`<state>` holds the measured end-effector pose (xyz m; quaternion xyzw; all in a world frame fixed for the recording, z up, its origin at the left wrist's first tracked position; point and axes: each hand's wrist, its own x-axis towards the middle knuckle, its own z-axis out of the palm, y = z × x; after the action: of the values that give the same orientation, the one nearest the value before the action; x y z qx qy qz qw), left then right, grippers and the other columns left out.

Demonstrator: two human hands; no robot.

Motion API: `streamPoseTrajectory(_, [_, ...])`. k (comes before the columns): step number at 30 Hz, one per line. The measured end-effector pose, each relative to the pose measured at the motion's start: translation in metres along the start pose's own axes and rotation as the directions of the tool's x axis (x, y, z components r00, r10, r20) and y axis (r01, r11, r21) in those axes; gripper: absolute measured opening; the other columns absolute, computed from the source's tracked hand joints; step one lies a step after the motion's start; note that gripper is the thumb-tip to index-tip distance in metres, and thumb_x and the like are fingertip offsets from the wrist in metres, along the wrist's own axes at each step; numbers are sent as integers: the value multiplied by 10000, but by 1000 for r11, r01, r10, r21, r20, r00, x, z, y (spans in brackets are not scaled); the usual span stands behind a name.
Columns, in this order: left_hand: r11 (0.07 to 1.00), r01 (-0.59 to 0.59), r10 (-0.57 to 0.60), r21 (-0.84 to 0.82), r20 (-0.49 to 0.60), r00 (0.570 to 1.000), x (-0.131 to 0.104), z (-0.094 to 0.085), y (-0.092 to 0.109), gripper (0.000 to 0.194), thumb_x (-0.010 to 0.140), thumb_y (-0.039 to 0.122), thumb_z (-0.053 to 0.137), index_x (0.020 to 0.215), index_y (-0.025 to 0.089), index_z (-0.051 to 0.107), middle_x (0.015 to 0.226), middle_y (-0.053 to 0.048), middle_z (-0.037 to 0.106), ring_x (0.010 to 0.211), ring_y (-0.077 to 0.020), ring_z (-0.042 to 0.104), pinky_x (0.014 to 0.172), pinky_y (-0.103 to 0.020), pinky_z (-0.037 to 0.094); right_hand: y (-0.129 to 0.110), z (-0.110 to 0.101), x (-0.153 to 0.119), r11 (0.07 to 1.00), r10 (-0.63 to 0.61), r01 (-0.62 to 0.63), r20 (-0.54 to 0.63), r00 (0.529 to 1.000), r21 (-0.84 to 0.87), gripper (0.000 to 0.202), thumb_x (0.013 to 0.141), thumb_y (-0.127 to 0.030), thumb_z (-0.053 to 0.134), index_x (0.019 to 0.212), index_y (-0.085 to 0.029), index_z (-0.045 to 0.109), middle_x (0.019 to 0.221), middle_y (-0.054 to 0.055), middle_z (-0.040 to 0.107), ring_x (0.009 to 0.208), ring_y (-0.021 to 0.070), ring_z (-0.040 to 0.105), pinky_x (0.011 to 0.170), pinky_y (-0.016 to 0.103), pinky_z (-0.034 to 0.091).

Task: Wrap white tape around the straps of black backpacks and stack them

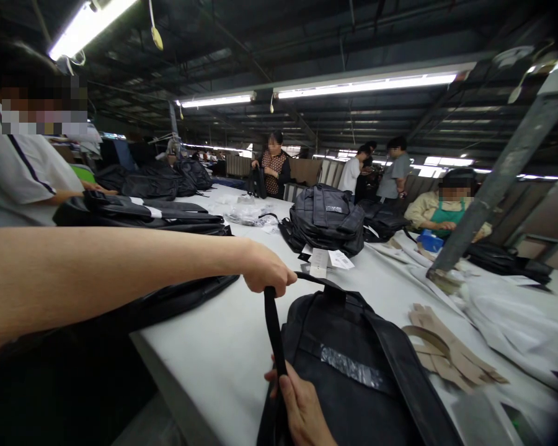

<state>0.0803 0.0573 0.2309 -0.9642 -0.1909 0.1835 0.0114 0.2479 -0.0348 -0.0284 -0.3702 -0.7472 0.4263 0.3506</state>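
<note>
A black backpack (339,396) lies on the white table in front of me, its back panel and shoulder straps facing up. A strip of clear plastic (353,367) crosses its panel. From the left my arm reaches over, and my left hand (268,269) is closed around one shoulder strap (272,322), holding it raised above the bag's top left side. Lower down, my right hand (302,402) grips the same strap between thumb and fingers, beside the bag's left edge.
Another black backpack (325,217) with white tags (319,262) stands ahead on the table (204,359). More black bags (139,210) lie at left beside a person in white. Beige cut pieces (446,353), a slanted grey post (497,179) and white sheeting (516,310) are at right. Several co-workers stand farther back.
</note>
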Motion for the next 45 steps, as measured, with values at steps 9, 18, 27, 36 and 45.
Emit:
streamPoseTrajectory(9, [992,53,-57,114,36,998,-10,-10,-20,328,549,-63,489,657,217,621,914,-20,555,616,-150,472,473,-318,233,12,5,0,1000,-4,5,78,997,-18,487,928,-454,196,1268,-225,459,914,57,667,770,183,614,754,293,449])
streamPoseTrajectory(18, [996,83,-84,-32,-47,995,-14,-14,-25,357,553,-74,480,668,229,631,853,6,572,632,-138,494,505,-293,271,17,7,-3,994,72,-75,34,997,85,519,882,-549,286,1230,-247,525,869,58,687,765,209,610,786,330,456])
streamPoseTrajectory(27, [991,91,-63,98,-260,964,-3,-10,-1,427,605,-67,461,880,226,603,1064,-26,569,782,-159,551,581,-254,376,-62,-65,70,476,308,-319,184,933,820,742,795,-717,246,1041,-112,600,992,137,644,910,210,606,854,346,434])
streamPoseTrajectory(36, [349,-352,-852,-869,-451,268,25,79,18,455,818,410,516,1199,200,386,1187,-114,482,986,-185,553,855,-347,432,-165,-144,137,400,529,-429,178,830,810,152,823,-212,491,905,-86,510,785,101,626,741,209,631,711,415,514])
streamPoseTrajectory(45, [-466,-498,-359,-731,-358,862,111,143,104,368,703,399,653,971,161,567,404,30,536,321,-113,464,473,-263,432,-167,-155,136,433,554,-451,164,816,781,218,845,-68,365,1035,-9,454,880,183,608,765,210,638,573,314,545])
